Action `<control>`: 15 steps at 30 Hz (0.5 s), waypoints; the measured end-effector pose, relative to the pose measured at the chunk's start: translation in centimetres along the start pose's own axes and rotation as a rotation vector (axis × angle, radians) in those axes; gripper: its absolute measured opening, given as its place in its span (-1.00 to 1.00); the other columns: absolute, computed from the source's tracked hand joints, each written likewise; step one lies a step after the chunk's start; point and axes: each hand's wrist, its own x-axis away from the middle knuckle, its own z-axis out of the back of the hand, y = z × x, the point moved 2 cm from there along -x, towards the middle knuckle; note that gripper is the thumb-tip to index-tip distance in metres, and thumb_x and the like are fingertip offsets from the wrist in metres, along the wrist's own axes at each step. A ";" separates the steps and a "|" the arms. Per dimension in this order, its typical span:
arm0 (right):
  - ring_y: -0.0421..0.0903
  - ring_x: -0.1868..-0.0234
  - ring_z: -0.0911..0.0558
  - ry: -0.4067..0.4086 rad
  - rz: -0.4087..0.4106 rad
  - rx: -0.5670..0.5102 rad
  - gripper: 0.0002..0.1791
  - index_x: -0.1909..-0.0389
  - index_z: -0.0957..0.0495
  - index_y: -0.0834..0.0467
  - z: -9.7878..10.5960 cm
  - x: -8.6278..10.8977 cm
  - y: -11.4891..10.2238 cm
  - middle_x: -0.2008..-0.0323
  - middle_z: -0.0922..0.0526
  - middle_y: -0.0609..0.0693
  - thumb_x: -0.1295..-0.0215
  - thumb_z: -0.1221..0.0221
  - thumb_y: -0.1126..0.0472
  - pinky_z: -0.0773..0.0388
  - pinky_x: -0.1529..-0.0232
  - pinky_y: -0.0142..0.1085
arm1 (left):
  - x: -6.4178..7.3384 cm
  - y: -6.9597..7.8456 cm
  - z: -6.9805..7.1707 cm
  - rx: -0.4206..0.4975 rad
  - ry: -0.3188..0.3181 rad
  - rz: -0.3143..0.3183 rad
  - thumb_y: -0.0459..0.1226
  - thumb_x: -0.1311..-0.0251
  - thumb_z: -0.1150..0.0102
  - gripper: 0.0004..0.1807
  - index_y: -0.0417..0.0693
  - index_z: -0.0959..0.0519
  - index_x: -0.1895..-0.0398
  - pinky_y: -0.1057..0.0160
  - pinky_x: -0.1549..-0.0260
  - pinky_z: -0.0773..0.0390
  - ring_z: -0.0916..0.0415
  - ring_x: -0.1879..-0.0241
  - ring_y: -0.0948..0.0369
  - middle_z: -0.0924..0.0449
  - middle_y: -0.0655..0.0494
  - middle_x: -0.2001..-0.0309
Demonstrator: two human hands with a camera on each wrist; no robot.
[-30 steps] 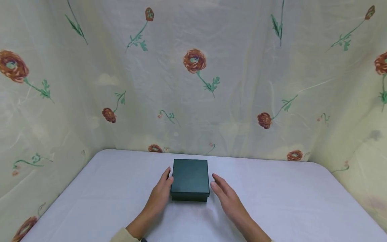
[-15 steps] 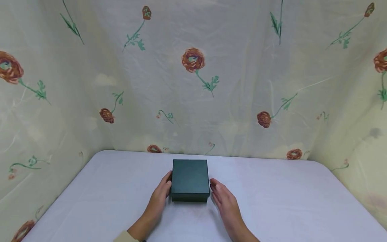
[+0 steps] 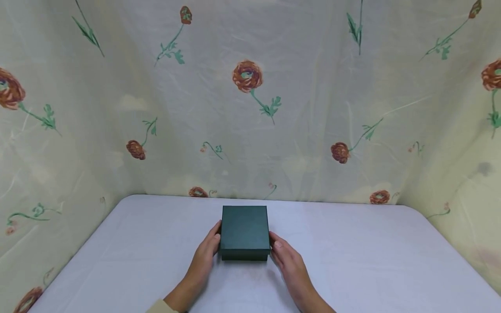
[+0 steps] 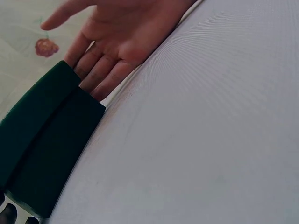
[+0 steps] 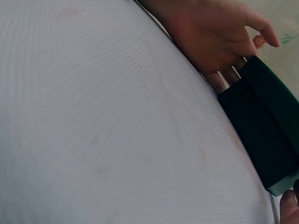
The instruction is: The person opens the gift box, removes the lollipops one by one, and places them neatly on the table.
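A dark green lidded box (image 3: pixel 245 228) is sitting on the white-covered worktop (image 3: pixel 352 252). The left hand (image 3: pixel 205 252) is touching its left side, the right hand (image 3: pixel 289 260) its right side. Each grip is lying unclosed, fingers nearly straight, thumb standing apart, some fingertips hiding behind the box.

Bare hands (image 3: pixel 205 255) (image 3: pixel 292 263), beige sleeve (image 3: pixel 161 307) (just its edge) on left arm (image 3: pixel 182 294).

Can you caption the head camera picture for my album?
Left hand and right hand flank a dark green box on a white table, before flowery cloth.
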 end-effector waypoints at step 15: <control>-0.09 -0.46 -0.11 0.024 0.012 0.076 -0.35 -0.42 -0.19 0.22 -0.5 0.1 -0.8 -0.44 -0.19 0.02 -0.49 0.11 -0.10 -0.10 -0.39 -0.19 | 0.2 1.1 0.0 -0.102 0.024 -0.072 -0.02 -0.53 0.41 -0.42 -0.02 -0.05 -0.51 -0.03 -0.43 0.09 0.12 -0.48 0.11 0.00 0.09 -0.50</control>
